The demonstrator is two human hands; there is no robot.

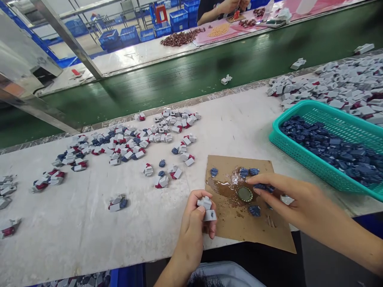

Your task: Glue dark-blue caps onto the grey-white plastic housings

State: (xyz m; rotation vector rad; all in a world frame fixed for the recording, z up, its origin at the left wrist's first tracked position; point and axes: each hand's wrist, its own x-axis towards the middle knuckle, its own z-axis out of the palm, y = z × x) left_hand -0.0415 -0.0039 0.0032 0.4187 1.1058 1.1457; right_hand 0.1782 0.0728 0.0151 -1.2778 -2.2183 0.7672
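The left hand [194,223] is at the left edge of the cardboard sheet [221,229], its fingers [195,195] curled closed around a light grey piece [206,207], with the thumb pressed along its near side. Whether that is one piece or two stacked together, I cannot tell. The right hand [295,199] reaches in over the right half of the cardboard sheet, thumb and forefinger nearly together, with a narrow gap filled by a dark blue piece [263,187] pinched between their tips. Its other fingers are largely hidden; a shiny pale object [287,199] shows beneath the hand, and whether they touch it is unclear.

Around the middle of the cardboard sheet lie a wet patch [226,184] and a round dish [245,194], just left of the right fingertips. Loose blue pieces [254,211] rest near the sheet's far edge and below the dish.

Right of the cardboard sheet, a green basket [302,165] holds many more blue pieces. To its left, clusters of grey, blue and dark red pieces [128,145] spread across the desk [149,223]. Beyond it runs a green belt [185,67], with another person's arm [211,16] on the far side.
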